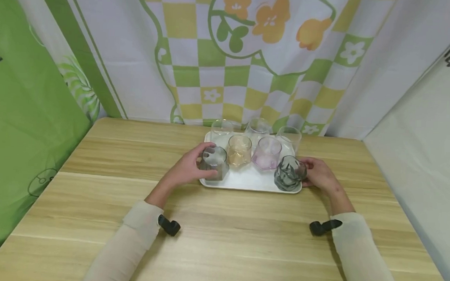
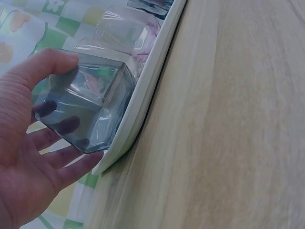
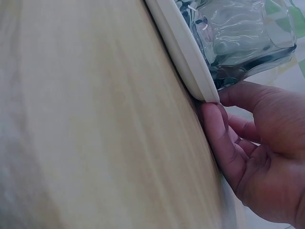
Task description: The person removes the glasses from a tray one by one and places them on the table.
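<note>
A: Quick, where's the tray (image 1: 242,180) sitting?
B: Flat on the tabletop (image 1: 235,238), ahead of the person, between the hands. Long axis is running left to right, so each hand is working at a short end.
A: Left hand (image 1: 190,167)?
B: It's gripping the gray glass (image 1: 220,166) at the tray's left end, thumb on the near side, fingers showing through from behind. Can't tell if the glass is bearing fully on the tray.
A: Right hand (image 1: 320,176)?
B: Pinching the tray's rim at the right near corner, one digit above, one below. The dark glass (image 1: 287,175) is standing just beside those fingers; can't tell if they're brushing it.
A: So which hand is nearer the tray?
B: Right, I'd judge: it's holding the rim itself. Left is holding a glass over the other end, so the two grips aren't matching.
A: Anything between?
B: Amber glass (image 1: 239,152) and pink glass (image 1: 267,154) are standing mid-tray, three clear glasses (image 1: 258,127) lining the far side. Bare strip is showing along the near edge.
A: Risk?
B: Raising only the right end would be tipping everything leftward, I'd say.
</note>
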`<act>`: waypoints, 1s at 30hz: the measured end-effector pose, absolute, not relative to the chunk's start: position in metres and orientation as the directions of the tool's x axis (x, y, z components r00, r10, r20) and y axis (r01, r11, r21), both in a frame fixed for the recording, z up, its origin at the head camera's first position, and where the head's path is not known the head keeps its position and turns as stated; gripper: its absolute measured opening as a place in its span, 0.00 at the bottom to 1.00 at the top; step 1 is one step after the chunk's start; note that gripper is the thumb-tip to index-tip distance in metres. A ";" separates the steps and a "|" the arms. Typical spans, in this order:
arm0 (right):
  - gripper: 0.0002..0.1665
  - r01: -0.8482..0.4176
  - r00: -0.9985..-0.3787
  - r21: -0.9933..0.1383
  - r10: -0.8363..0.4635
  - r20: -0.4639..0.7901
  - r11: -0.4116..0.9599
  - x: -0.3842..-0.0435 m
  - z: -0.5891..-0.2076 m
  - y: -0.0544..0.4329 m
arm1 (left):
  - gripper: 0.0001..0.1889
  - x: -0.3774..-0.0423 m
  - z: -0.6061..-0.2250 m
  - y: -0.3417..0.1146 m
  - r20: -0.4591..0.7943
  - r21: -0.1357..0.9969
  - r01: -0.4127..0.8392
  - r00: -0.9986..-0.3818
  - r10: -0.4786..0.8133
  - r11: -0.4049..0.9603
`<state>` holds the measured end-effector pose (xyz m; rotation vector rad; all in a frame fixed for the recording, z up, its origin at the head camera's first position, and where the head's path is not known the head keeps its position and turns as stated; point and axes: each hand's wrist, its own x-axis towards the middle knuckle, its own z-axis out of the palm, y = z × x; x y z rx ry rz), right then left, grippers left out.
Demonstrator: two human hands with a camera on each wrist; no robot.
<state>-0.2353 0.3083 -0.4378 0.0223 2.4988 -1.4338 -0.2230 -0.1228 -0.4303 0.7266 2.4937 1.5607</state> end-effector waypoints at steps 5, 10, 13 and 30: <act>0.28 0.140 -0.967 -0.848 -0.113 -0.228 0.511 -0.235 -0.439 0.308 | 0.44 -0.223 -0.428 -0.122 0.145 0.862 0.327 -0.892 0.429 0.388; 0.28 0.151 -0.966 -0.851 -0.109 -0.236 0.503 -0.236 -0.441 0.308 | 0.43 -0.223 -0.426 -0.122 0.150 0.860 0.322 -0.900 0.408 0.395; 0.28 0.152 -0.965 -0.851 -0.110 -0.237 0.502 -0.236 -0.442 0.308 | 0.43 -0.223 -0.427 -0.122 0.171 0.856 0.334 -0.903 0.393 0.395; 0.29 0.130 -0.967 -0.871 -0.133 -0.216 0.474 -0.237 -0.443 0.310 | 0.41 -0.228 -0.415 -0.152 0.275 0.833 0.374 -0.919 0.282 0.407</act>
